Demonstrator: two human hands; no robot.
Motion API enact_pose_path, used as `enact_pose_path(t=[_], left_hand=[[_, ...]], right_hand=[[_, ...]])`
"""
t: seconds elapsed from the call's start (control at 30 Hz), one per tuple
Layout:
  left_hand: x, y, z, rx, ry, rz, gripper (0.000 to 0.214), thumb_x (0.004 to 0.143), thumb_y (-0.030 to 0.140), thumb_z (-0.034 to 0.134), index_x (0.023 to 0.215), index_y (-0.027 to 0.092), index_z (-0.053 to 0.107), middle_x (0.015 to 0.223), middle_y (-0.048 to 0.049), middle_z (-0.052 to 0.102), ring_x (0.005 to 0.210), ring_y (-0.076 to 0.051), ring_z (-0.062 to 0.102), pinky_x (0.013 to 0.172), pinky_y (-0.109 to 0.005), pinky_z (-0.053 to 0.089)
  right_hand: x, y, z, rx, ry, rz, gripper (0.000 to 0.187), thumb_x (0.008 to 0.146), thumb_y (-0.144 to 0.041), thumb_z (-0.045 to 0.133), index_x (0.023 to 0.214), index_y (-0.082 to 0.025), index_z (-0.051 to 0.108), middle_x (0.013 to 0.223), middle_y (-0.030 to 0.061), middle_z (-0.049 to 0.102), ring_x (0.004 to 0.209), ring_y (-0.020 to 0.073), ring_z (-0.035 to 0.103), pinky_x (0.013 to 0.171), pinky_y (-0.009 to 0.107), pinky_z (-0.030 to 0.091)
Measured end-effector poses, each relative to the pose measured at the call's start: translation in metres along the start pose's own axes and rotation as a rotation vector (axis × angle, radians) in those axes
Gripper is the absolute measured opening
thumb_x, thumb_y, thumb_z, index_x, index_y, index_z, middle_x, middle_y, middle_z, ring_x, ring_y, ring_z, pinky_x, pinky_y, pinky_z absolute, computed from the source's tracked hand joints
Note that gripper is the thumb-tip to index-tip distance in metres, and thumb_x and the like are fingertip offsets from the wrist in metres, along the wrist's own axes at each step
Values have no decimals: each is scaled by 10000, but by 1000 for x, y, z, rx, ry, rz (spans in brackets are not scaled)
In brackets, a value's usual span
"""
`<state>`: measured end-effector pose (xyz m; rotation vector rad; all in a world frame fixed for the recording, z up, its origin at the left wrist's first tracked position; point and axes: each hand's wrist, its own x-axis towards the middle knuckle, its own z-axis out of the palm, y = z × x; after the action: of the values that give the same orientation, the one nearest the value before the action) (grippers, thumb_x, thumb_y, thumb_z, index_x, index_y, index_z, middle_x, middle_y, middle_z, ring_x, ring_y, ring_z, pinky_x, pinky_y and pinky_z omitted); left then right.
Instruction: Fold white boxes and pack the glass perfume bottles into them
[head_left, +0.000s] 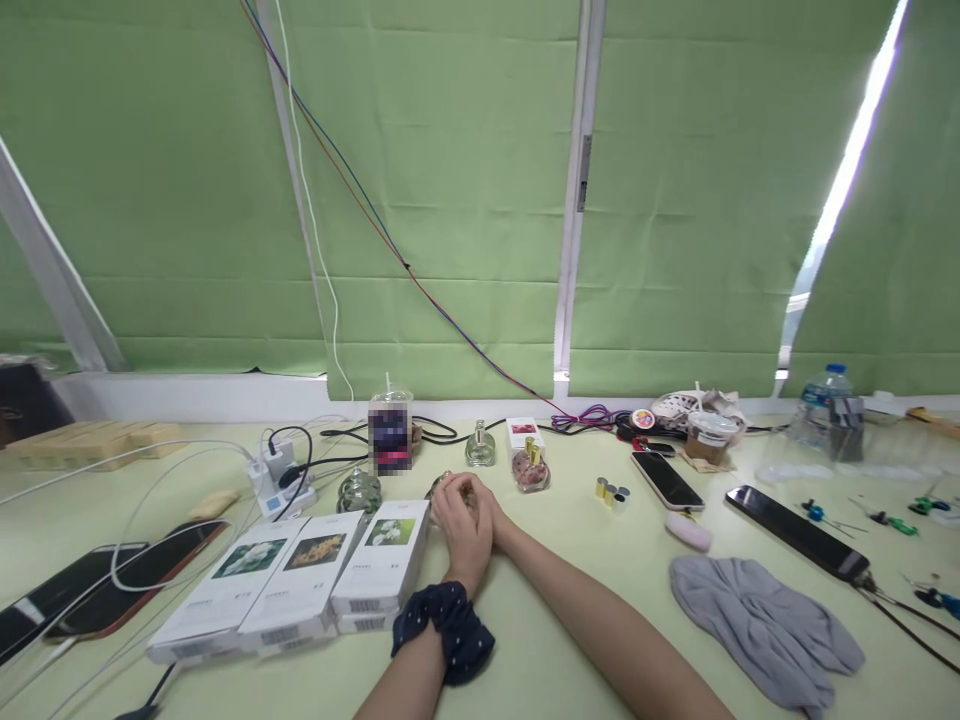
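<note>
My left hand (459,535), with a dark dotted scrunchie (444,630) on its wrist, and my right hand (484,515) meet at the table's middle. Both are curled round a small glass bottle (444,484), of which only the top shows. Just left of the hands lie three white boxes (300,580) with flower pictures. Beyond the hands stand a round green glass bottle (358,490), a clear perfume bottle (480,447) and a pink bottle with gold caps (530,468).
A white power strip (279,480) with cables sits at the left, two phones (97,590) nearer the edge. At the right lie small metal caps (609,490), a phone (666,480), a dark slab (796,532), a grey cloth (757,625) and a water bottle (825,405).
</note>
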<state>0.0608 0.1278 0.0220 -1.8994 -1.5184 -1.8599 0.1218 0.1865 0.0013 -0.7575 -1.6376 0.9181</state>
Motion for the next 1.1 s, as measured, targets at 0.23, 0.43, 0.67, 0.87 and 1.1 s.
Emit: enact_pose_path(t=[0.23, 0.43, 0.67, 0.87, 1.1], left_hand=[[3, -1, 0, -57, -4, 53, 216, 839, 225, 466, 1048, 171, 466, 1063, -110, 500, 1042, -265, 471, 926, -456, 391], [4, -5, 2, -100, -65, 61, 216, 846, 232, 461, 1054, 178, 455, 1052, -102, 488, 1058, -262, 472, 934, -462, 399], [2, 31, -31, 30, -124, 177, 217, 839, 217, 476, 1047, 159, 494, 1118, -141, 455, 1111, -274, 463, 932, -457, 419], [12, 34, -115, 448, -490, 315, 490, 700, 217, 639, 1176, 268, 536, 1315, -131, 437, 1255, -348, 389, 1023, -563, 303], [29, -13, -161, 866, -785, 155, 892, 509, -7, 610, 1321, 325, 442, 1451, -141, 393, 1417, -381, 170, 1048, -691, 74]], right_hand=[[-33, -1, -31, 92, 45, 35, 531, 639, -218, 685, 1124, -208, 469, 1113, 84, 594, 1003, 228, 597, 903, 420, 480], [-52, -11, -48, 66, 31, 61, 589, 614, -185, 729, 1137, -204, 461, 1153, 93, 584, 1052, 236, 587, 937, 426, 457], [-75, -17, -65, 64, -6, 68, 576, 654, -214, 739, 1149, -227, 445, 1177, 77, 578, 1096, 232, 571, 959, 419, 440], [-84, -20, -71, 60, -17, 93, 585, 653, -220, 751, 1148, -221, 438, 1190, 86, 569, 1130, 239, 549, 981, 442, 414], [-88, -26, -73, 55, -18, 118, 591, 643, -213, 760, 1142, -215, 444, 1174, 84, 579, 1109, 234, 554, 986, 455, 400]])
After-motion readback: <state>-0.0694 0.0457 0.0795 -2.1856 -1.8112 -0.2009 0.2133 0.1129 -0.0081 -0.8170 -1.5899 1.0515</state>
